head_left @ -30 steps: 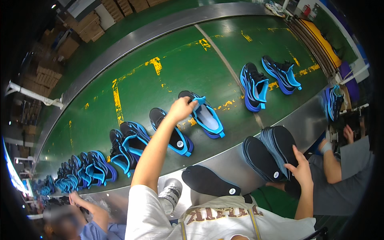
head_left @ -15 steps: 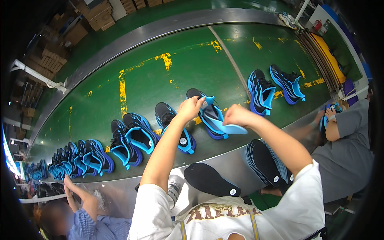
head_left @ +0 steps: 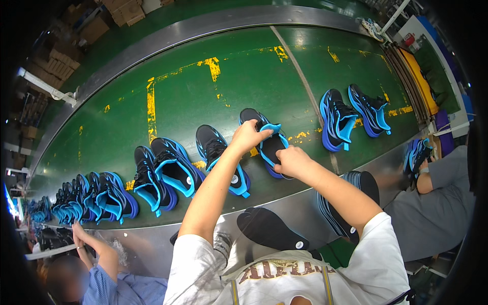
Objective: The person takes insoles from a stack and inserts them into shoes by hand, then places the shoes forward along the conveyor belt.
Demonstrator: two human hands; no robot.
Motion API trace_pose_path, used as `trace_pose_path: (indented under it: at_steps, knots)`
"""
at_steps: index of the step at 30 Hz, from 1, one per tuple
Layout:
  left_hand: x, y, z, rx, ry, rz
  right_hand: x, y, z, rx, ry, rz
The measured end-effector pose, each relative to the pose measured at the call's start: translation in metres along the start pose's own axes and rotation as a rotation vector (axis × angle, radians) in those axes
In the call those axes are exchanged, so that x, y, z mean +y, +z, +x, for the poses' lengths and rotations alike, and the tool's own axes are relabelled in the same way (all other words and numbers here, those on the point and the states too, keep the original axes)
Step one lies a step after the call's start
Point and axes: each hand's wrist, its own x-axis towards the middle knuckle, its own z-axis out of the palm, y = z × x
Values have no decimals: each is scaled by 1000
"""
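A black and blue sneaker sits on the green belt in front of me, toe pointing away. My left hand grips its light-blue-lined tongue, thumb stretched over the opening. At the heel end, my right hand is closed, fingertips in the shoe's opening, pinching the rear of a black insole that lies mostly inside. The insole's front is hidden in the toe. Just left stands another sneaker with an insole in it, partly behind my left forearm.
Along the belt, sneakers line up leftward; a pair stands to the right. On the metal ledge near me lie black insoles and an insole stack. Co-workers sit either side, one at right holding a sneaker.
The insole, bent with its blue underside showing, now lies down in the shoe with its black face up. My right hand has moved left and down into the opening; my left stays at the tongue.
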Motion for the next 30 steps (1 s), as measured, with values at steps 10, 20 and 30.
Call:
trace_pose_path:
  at_steps: [10,20,30]
  knots:
    - [-4,5,5,-13,19,-2,11,50,42,310,-211,-251]
    - [4,14,-15,467,308,640,-1,34,60,-261,-201,-523]
    - [5,19,-15,416,696,1182,12,34,62,-314,-461,-745]
